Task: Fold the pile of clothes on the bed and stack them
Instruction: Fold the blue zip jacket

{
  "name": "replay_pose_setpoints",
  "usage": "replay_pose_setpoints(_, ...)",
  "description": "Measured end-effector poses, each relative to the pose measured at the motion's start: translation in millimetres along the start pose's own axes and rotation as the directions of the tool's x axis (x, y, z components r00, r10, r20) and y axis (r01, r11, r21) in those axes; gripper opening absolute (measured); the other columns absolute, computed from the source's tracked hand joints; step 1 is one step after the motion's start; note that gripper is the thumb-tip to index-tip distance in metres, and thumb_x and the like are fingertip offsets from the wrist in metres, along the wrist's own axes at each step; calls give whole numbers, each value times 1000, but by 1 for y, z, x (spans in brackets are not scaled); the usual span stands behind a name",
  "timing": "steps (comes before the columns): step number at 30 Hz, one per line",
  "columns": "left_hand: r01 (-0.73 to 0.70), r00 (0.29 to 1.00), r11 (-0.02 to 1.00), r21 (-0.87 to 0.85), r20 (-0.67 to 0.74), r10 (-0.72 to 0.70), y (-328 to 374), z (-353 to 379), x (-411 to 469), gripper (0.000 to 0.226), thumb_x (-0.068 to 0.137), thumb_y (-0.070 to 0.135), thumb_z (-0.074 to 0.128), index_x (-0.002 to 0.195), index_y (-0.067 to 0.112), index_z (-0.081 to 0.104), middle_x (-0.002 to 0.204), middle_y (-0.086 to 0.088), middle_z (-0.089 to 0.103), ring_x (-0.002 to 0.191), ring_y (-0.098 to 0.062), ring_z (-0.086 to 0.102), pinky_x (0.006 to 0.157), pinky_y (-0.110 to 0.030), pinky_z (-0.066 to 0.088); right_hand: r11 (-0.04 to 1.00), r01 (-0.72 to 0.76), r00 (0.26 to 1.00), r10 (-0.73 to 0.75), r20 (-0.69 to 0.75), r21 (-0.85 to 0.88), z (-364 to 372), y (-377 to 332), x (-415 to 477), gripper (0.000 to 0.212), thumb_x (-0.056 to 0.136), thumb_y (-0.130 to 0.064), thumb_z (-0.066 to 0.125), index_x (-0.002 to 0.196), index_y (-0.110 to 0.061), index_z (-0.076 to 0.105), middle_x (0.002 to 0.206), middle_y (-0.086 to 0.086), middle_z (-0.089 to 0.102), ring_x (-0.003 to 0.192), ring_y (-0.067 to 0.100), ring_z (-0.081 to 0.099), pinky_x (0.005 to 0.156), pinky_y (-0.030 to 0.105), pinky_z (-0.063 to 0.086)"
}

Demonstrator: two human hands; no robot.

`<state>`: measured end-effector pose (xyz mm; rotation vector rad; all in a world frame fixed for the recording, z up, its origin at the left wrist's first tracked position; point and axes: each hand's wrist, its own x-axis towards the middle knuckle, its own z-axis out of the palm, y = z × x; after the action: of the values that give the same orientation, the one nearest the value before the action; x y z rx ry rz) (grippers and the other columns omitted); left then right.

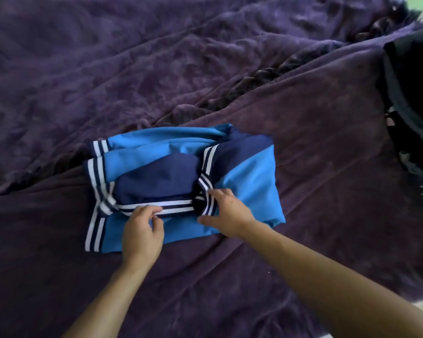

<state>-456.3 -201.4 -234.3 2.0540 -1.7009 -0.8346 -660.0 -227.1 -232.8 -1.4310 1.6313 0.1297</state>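
Pinching shirt (pixel 249 172) trim, left hand (pixel 142 230) curls; right hand (pixel 226 215) lies spread on it; dark clothes (pixel 415 93) cut off rightward.

No readable text, label, brand or number on blue garment (pixel 181 176) or purple bedcover (pixel 132 69).

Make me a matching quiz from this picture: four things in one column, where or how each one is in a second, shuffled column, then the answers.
Things:
1. blue top
2. blanket
3. dark clothes
4. left hand

Place or state:
A. purple, spread over the bed
B. at the right edge of the view
C. partly folded, in the middle
D. fingers curled, pinching cloth

Pairs: 1-C, 2-A, 3-B, 4-D
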Motion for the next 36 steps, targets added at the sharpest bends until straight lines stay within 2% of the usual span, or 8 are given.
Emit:
replay_pose_setpoints(2,-139,990,987,83,-19,141,6,2,-3,28,81,-10,56,102,3,69,107,-12,61,99,-33,59,87,-42,49,996,38,996,-44,83,76,8,13,10,59,85,-35,68,138,-19,48,138,5,47,124,24,50,101,34,41)
replay_pose_setpoints(8,-512,859,757,405,254,445,44,55,7,44,84,18,57,128,24,59,147,-14,41,132,-40,39,104,-57,35,954,-3,767,195,-612,300,-45,93,6,20,82,-28,68,102,-25,69,91,-6,72,85,11,66,75,25,47)
replay_pose_setpoints(12,-428,852,734,527,505,135,26,93,34,49,100,37,36,147,41,23,161,3,-5,145,-41,1,111,-67,10,810,-138,880,365,-305,570,-60,124,26,63,77,-37,78,132,-21,51,107,-7,64,96,15,64,72,31,54)
replay_pose_setpoints(16,-401,799,801,444,597,70,20,96,57,47,99,37,35,146,43,26,161,7,-1,144,-38,8,110,-61,17,700,-137,930,336,-153,701,-44,123,44,43,74,-29,81,111,-16,63,103,2,72,87,17,70,64,29,55)
replay_pose_setpoints(20,-420,907,800,428,218,360,23,48,57,40,89,26,46,126,25,60,140,-9,49,122,-34,49,95,-48,39,726,-7,908,293,-300,687,-49,114,23,29,75,-22,80,100,-17,65,95,3,73,85,20,70,70,36,58)
replay_pose_setpoints(25,-194,977,789,583,188,101,-44,-18,41,49,99,37,39,147,29,35,157,-8,22,145,-29,17,116,-42,16,838,116,884,157,-441,532,-64,53,-20,33,75,-23,80,100,-18,59,93,0,70,83,18,67,71,39,58)
replay_pose_setpoints(30,-90,941,987,-137,-335,39,-47,-73,27,25,91,3,55,115,2,65,109,-14,61,100,-27,61,91,-37,48,930,215,861,-36,-508,299,-46,-66,-28,50,73,-33,79,111,-31,47,79,-11,63,77,17,64,73,42,53)
replay_pose_setpoints(36,161,792,921,-356,-509,-336,-112,-126,-17,21,94,5,50,105,10,67,102,-10,66,89,-19,62,76,-22,45,915,380,890,-324,-321,132,38,-200,17,47,82,-25,68,123,-20,46,70,-3,60,74,20,59,68,34,43)
